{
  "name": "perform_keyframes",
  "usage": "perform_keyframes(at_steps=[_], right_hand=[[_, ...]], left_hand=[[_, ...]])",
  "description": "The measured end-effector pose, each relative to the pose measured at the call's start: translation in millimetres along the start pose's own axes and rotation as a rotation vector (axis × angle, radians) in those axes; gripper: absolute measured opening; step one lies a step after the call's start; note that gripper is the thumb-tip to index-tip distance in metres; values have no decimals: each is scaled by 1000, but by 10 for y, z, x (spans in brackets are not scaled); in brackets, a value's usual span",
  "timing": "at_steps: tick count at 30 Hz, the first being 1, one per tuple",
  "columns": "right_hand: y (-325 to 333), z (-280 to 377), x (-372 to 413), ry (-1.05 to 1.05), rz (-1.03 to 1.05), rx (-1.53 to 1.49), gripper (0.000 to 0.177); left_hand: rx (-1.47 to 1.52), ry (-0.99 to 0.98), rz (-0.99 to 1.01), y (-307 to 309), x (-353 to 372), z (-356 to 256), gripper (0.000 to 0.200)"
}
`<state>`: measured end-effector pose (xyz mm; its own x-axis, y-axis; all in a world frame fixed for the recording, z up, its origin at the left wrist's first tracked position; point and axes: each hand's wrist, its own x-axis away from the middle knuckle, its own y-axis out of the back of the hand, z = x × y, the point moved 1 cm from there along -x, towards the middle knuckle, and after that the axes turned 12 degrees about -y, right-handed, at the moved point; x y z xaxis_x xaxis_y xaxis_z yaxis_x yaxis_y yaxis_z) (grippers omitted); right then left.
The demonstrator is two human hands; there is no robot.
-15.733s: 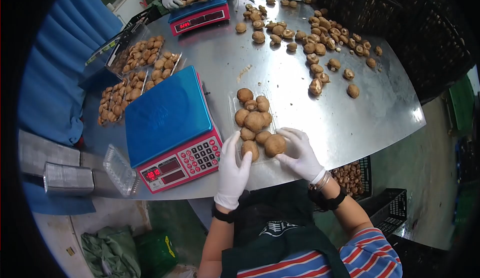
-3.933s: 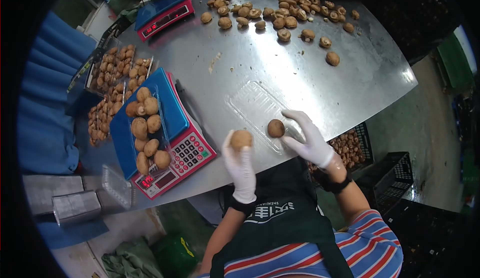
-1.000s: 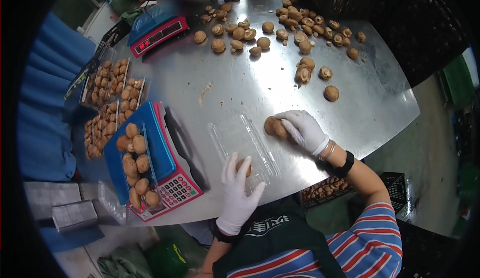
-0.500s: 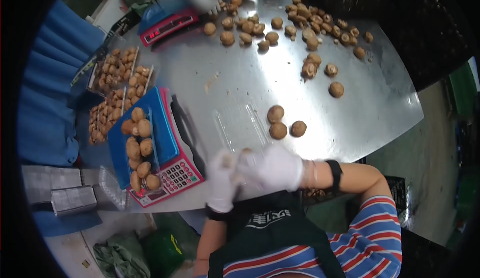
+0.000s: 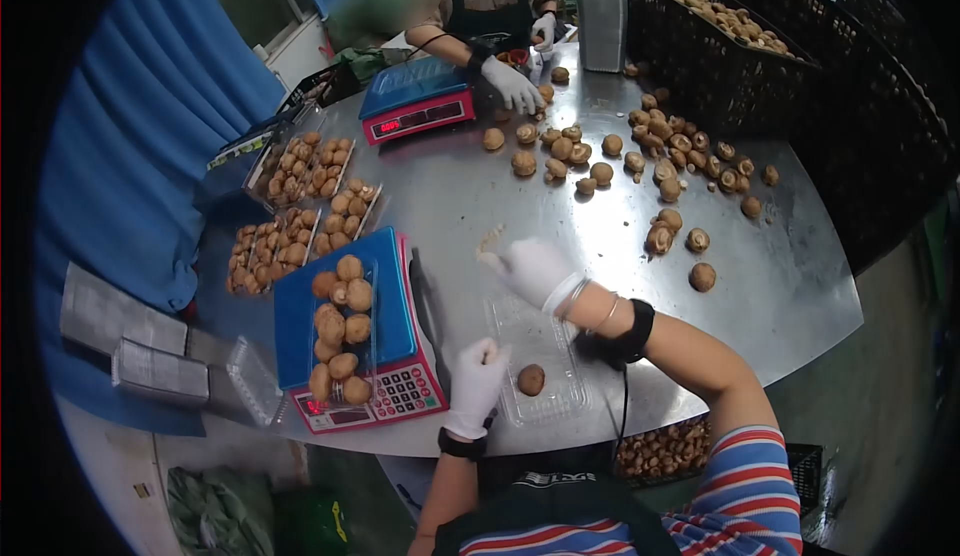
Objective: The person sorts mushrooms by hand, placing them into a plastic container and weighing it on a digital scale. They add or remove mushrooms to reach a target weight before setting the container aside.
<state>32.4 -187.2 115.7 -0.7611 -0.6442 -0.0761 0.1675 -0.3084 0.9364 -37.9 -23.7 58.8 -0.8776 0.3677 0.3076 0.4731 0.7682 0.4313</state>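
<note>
Since half a second ago the two hands have parted: the right hand [image 5: 530, 268] has gone forward from the near edge and now lies low over the metal table [image 5: 790, 296], just beyond the far end of the clear tray [image 5: 552, 408]. Its fingers [image 5: 497, 258] are stretched out towards the left, with nothing seen in them. The left hand [image 5: 478, 381] is at the tray's left edge, fingers curled; cannot tell whether it holds anything. One mushroom [image 5: 531, 379] lies in the tray, towards its near end. Just left of the left hand: red-and-blue scale [image 5: 390, 301] bearing a filled tray [image 5: 340, 328]. Loose mushrooms [image 5: 602, 172] are scattered over the far half of the table, well apart from both hands. A co-worker's gloved hand [image 5: 514, 86] is among them, beside a second scale [image 5: 415, 103].
</note>
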Motion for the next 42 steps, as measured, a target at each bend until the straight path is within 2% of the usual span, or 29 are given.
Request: perform_keyframes(at_steps=[2, 3, 4, 5, 6, 7, 8, 9, 10, 11, 13, 14, 15, 17, 19, 21, 22, 23, 24, 25, 26, 28, 29, 31, 33, 35, 37, 38, 42], right_hand=[[74, -289, -103, -94, 15, -46, 36], [141, -302, -123, -238, -35, -67, 37], [91, -225, -55, -394, -60, -116, 39], [87, -182, 9, -545, -79, -144, 43], [133, -185, 21, -687, -114, -158, 48], [218, -335, 245, -639, -318, -154, 46], [232, -524, 468, -626, -493, -211, 44], [386, -659, 707, -763, -340, -265, 39], [404, -740, 915, -705, -378, -174, 26], [487, -654, 1061, -790, -235, -261, 30], [28, -803, 1283, -458, -210, -87, 54], [-290, -918, 1324, -492, -17, -284, 66], [-510, -943, 1366, -445, -78, -247, 63], [-482, -842, 1395, -547, -72, -236, 61], [-499, -874, 1395, -555, -90, -268, 57], [-538, -888, 1465, -677, -328, -188, 54], [-496, -840, 1499, -815, -383, -305, 51], [-527, -863, 1539, -755, -545, -493, 48], [-497, -835, 1553, -813, -524, -785, 43], [-463, -782, 1570, -869, -494, -1080, 42], [-468, -765, 1589, -876, -475, -1080, 42], [-480, -736, 1601, -713, -334, -1696, 44], [-457, -699, 1598, -720, -328, -1696, 44], [-411, -601, 1554, -698, -275, -1906, 47], [-376, -580, 1510, -692, -273, -1896, 43], [-329, -548, 1470, -640, -314, -1671, 43], [-274, -420, 1375, -685, -365, -1543, 44], [-263, -374, 1324, -723, -414, -1407, 46], [-366, -296, 1129, -668, -306, -1521, 51]], left_hand=[[-41, -42, -5, -23, -266, -8, 35], [-241, -510, -385, -106, -295, -156, 16], [-425, -956, -739, -191, -144, -213, 17], [96, -467, -312, -66, -75, -153, 23], [121, -391, -347, 102, 33, -220, 28], [142, -327, -385, 281, 47, -234, 34], [120, -320, -428, 436, 28, -90, 38], [97, -287, -461, 510, 59, 96, 42], [98, -306, -474, 500, 68, 149, 43], [85, -302, -474, 394, 83, 52, 39], [-1, -442, -388, -14, 8, -132, 29], [-29, -462, -266, -224, -22, -206, 23], [-59, -497, -158, -398, -80, -300, 20], [-440, -799, -94, -645, -238, -409, 25], [-556, -728, -57, -852, -396, -430, 31], [-651, -640, 5, -931, -475, -424, 37], [-552, -590, 59, -967, -485, -429, 39], [-449, -540, 105, -999, -493, -440, 41], [-471, -514, 118, -1021, -482, -449, 44], [-455, -496, 120, -1055, -490, -415, 44], [-491, -497, 101, -1078, -513, -383, 45], [-521, -500, 68, -1072, -552, -397, 46], [-516, -495, 70, -1059, -570, -371, 46], [-389, -508, 89, -956, -587, -368, 47], [-377, -529, 24, -767, -447, -420, 46], [188, -406, -57, -463, -295, -458, 47], [314, -260, -168, -153, -174, -505, 47], [259, -365, -281, -62, -174, -393, 45], [211, -306, -361, 137, -170, -225, 44]])
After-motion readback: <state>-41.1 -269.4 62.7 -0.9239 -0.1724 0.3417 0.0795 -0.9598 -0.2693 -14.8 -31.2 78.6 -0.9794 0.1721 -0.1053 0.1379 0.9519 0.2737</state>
